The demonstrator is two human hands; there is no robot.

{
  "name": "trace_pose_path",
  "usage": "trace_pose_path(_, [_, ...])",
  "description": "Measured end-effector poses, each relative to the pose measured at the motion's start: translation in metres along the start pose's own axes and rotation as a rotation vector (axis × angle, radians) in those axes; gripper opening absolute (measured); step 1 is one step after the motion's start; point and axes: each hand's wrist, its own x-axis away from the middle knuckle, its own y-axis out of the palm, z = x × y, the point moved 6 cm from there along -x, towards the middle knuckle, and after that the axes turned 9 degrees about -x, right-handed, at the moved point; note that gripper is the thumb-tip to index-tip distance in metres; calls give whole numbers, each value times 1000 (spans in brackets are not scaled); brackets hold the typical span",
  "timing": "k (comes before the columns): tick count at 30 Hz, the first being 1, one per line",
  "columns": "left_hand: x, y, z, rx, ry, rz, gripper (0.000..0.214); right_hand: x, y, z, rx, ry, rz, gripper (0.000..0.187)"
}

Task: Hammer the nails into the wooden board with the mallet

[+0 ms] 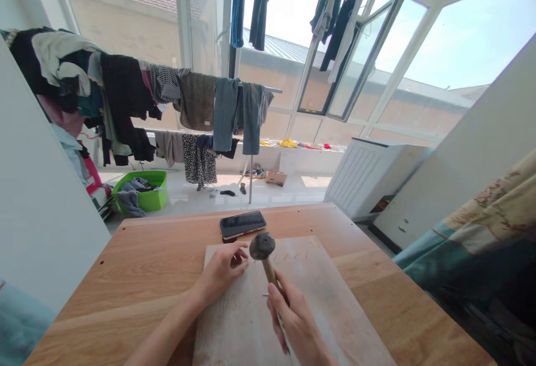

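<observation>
My right hand (295, 321) grips the wooden handle of a hammer (263, 248), whose dark round head hangs just above a pale wooden board (330, 304). My left hand (224, 268) rests on the board's far left part with its fingers pinched together right beside the hammer head; what they pinch is too small to make out. Several small nails (293, 255) stick up in a row on the board to the right of the hammer head. The board lies on a light wooden table (138, 276).
A black phone (243, 224) lies on the table just beyond the board. Behind the table stand a rack of hanging clothes (201, 109), a green basket (144, 193) and a white radiator cover (372, 173). A patterned curtain (481, 232) hangs at the right.
</observation>
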Motion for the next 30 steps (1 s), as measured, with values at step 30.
trace_pose_path(30, [-3, -26, -11, -56, 26, 54, 12, 21, -40, 3, -55, -14, 207, 77])
